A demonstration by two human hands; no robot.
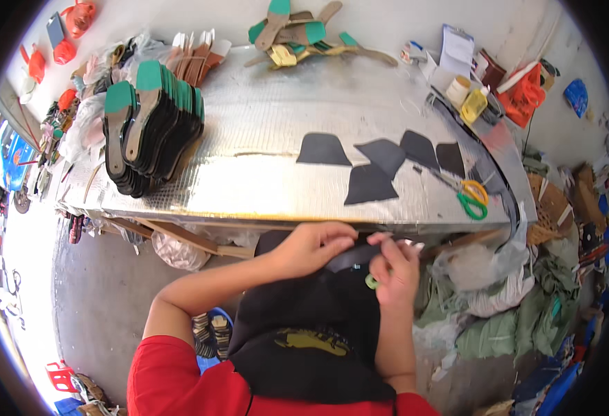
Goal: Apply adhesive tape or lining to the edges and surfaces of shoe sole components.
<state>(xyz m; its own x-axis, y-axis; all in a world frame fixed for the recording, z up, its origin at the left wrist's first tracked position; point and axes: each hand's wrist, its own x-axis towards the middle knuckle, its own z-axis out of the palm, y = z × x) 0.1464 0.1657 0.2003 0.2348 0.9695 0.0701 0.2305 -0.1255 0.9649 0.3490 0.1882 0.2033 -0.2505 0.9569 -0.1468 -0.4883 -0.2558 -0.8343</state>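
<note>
Black strap piece [351,255] is what both hands are on, held just below the near edge of the silver-covered table [263,118], roughly at 6 o'clock from the loose black cut pieces [370,182] lying on top. It looks like thin leatherette or similar sheet: light, floppy, bends wherever you don't support it. I'd guess it's a bit slick on the face side, not fragile, though it could crease. Best grip seems to be pinching at the edges or ends with the fingertips, which is pretty much how it's being held.

Left hand [311,248] comes in from about 8 o'clock, forearm angled up from the elbow, fingers curled over the top of the strap and closed on it. Right hand [396,267] sits just beside it at 3 o'clock, forearm nearly vertical, thumb and fingertips pinching the other end. There's something small and green [372,281] at the base of that hand; can't tell what it is. So the hands are close together, both clamped on the same piece.

Green-and-yellow-handled scissors [472,196] lie on the table at about 1 o'clock from the right hand, and a stack of green-topped black soles [152,125] sits well off at 10 o'clock.
</note>
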